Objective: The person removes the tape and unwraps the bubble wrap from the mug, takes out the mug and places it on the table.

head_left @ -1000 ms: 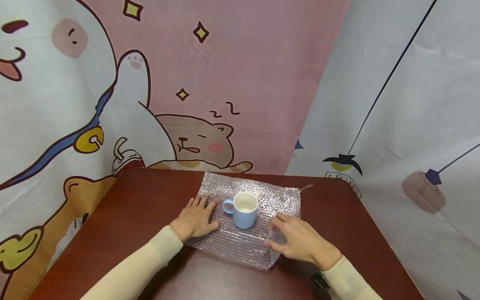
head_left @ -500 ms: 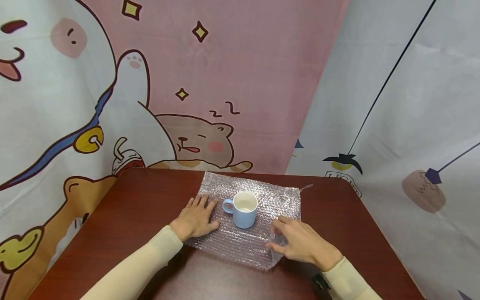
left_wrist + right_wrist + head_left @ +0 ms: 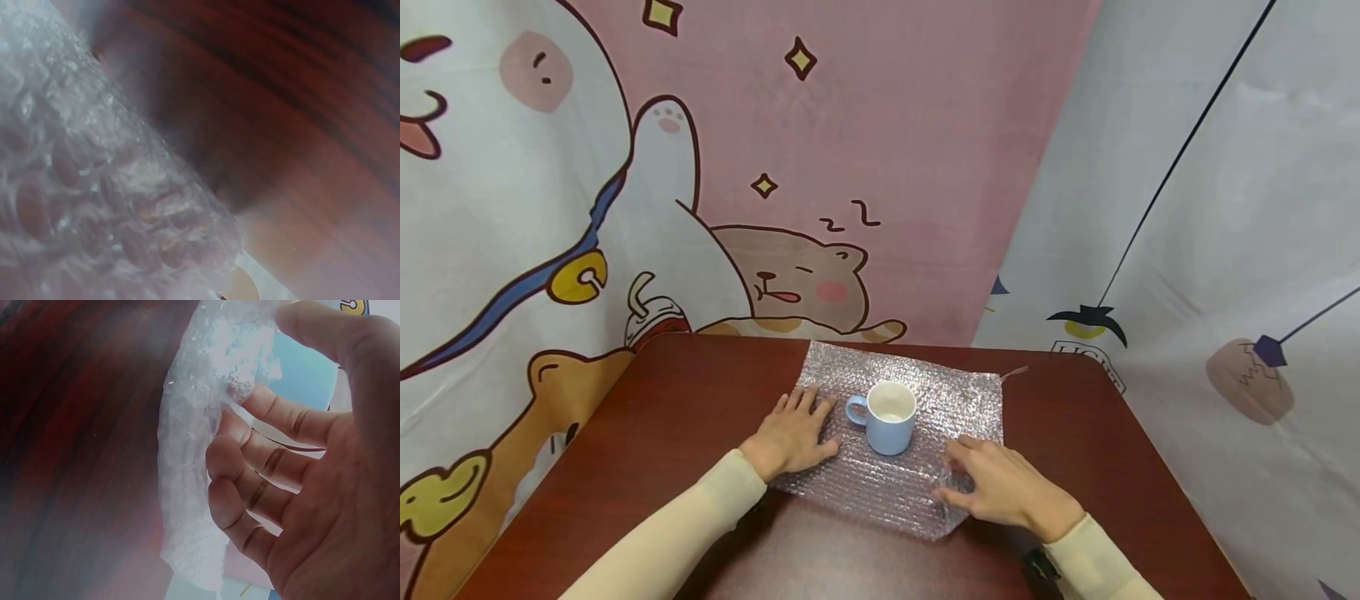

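Observation:
A light blue mug (image 3: 890, 425) with a cream inside stands upright on a sheet of bubble wrap (image 3: 872, 483), its handle toward my left hand. My left hand (image 3: 790, 433) lies flat on the sheet's left part, fingers spread. At the right edge, my right hand (image 3: 1000, 483) holds the bubble wrap with bent fingers, thumb apart from the index finger. The right wrist view shows the curled fingers (image 3: 226, 456) against the wrap's raised edge (image 3: 187, 444). Blurred bubble wrap (image 3: 94, 187) fills the left side of the left wrist view.
The sheet lies on a dark red-brown wooden table (image 3: 715, 383). A thin clear strip (image 3: 1013, 372) sticks out from the sheet's far right corner. Behind the table hangs a cartoon-printed cloth (image 3: 925, 208), with pale cloth continuing on both sides.
The right hand has shifted slightly to the right and toward the body, and the flap of wrap beside it sits lower. The left hand and the mug stay in place.

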Tool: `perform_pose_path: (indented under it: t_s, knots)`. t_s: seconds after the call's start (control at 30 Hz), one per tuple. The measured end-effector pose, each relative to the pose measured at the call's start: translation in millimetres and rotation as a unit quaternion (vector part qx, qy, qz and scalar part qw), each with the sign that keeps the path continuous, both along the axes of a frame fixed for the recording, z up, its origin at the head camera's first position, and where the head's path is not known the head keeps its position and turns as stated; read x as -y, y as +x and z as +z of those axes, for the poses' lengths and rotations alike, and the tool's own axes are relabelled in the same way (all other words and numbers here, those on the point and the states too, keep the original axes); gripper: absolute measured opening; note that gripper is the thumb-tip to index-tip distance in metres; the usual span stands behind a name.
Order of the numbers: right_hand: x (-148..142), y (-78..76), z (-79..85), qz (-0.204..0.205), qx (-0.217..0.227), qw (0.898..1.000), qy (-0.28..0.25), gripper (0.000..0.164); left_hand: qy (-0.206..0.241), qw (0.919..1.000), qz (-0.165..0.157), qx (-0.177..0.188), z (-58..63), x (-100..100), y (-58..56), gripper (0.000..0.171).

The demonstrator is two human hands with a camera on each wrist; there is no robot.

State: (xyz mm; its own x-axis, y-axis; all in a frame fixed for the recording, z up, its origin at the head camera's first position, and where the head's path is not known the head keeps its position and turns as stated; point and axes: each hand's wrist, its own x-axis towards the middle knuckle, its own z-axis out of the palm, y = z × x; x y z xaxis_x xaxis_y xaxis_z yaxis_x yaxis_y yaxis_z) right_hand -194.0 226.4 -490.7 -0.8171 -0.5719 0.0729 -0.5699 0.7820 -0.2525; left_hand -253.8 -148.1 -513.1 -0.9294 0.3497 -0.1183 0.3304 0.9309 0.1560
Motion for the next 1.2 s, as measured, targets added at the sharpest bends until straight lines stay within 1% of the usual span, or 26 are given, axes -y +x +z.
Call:
perform_pose_path:
  t_s: [0.2,0.3,0.47,0.73,0.87,1.2]
  knots:
    - [-1,-0.6,-2.4,0.004,0.017,1.0,-0.007,0.041,-0.003,1.0,-0.003,-0.004,3.1,0,0.9,0.083]
    - [-1,-0.6,-3.7,0.002,0.025,1.0,-0.005,0.042,-0.003,1.0,-0.004,-0.005,3.9,0,2.2,0.083]
    - [-1,-0.8,-4.7,-0.001,0.024,1.0,0.005,0.045,0.0,1.0,-0.003,-0.003,3.7,0,2.4,0.083]
    - [1,-0.6,1.7,-0.002,0.027,1.0,0.007,0.05,0.0,1.0,-0.002,0.001,4.7,0,2.4,0.083]
    - [2,-1.3,6.5,-0.006,0.02,1.0,0.007,0.052,0.002,1.0,-0.002,0.0,4.8,0,2.6,0.083]
    - [2,-4.8,15.1,0.0,-0.017,1.0,0.003,0.054,0.006,1.0,0.0,0.001,4.2,0,2.6,0.083]
